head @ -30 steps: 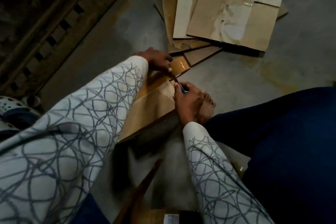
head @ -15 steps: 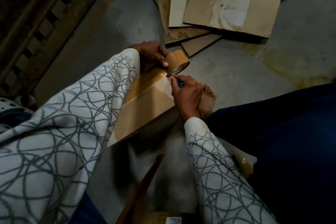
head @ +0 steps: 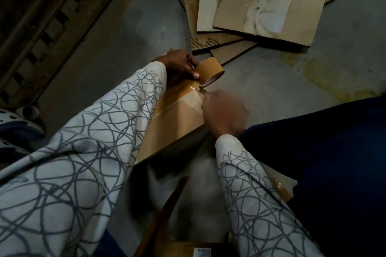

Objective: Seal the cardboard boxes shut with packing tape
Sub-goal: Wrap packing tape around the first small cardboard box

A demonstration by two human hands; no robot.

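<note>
Though partly hidden under the patterned left sleeve, found lying flat on the grey concrete floor: one brown cardboard box, long axis running from near-left to far-right. Glossy brown tape strip laid along its centre seam, reaching the far-right end. Brown packing-tape roll at that end, joined to the strip by a short length of tape; held by left hand, fingers and thumb wrapped round it. Right hand, blurred, at the box's right edge, curled round a thin dark-tipped tool, kind not discernible. Tip at the tape just below the roll. Judged: cut pending across the tape, square to the seam; right hand nearer the cut point, roll just up-left of the tip. Beyond: flattened tan cardboard sheets; far left, slatted wooden pallet.
</note>
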